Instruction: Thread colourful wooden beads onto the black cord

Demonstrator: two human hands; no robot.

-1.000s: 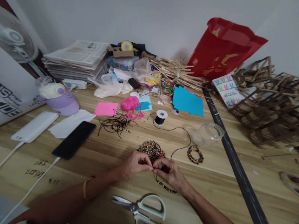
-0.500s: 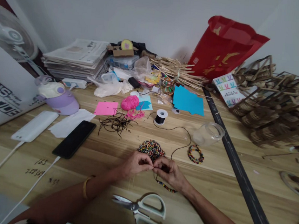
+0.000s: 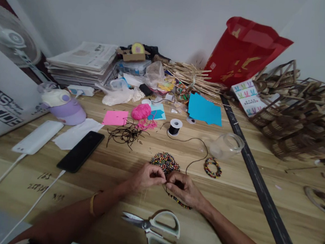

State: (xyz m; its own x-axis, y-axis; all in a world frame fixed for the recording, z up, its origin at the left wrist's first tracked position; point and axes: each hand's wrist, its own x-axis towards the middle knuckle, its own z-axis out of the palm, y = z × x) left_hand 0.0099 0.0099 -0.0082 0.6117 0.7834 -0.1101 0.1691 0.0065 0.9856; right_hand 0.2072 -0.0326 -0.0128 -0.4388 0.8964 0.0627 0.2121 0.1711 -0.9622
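The grip is a pair of closed pinches, thumb against forefinger, at the left hand [image 3: 149, 179] and the right hand [image 3: 185, 187]; the fingertips nearly meet, and I cannot tell what is clasped between them. A beaded strand [image 3: 180, 202] lies directly below the right hand, its dark upper end leading up toward the pinched fingers. The bead pile [image 3: 164, 162] sits just beyond both hands, partly behind the right fingers. Black cord [image 3: 207, 151] curves over the bench [image 3: 235, 198] from the spool [image 3: 175, 129] to the far side of the right hand.

Margins: I see the scissors [image 3: 146, 224] on the near side, blades parted and pointing left, close to the beaded strand. The coiled bead ring [image 3: 219, 172] rests to the right of the pile, with the glass jar [image 3: 226, 146] behind it, near the black strip [image 3: 263, 193] that runs diagonally along the right. Exposed wood grain gives room between the right hand and that strip, and again between the left hand and the phone [image 3: 80, 151].

Comparison with the preceding frame: the upper end of the beaded strand is slightly farther left, and a small separation shows between the two hands' fingertips. The scissors, pile and ring keep their positions.
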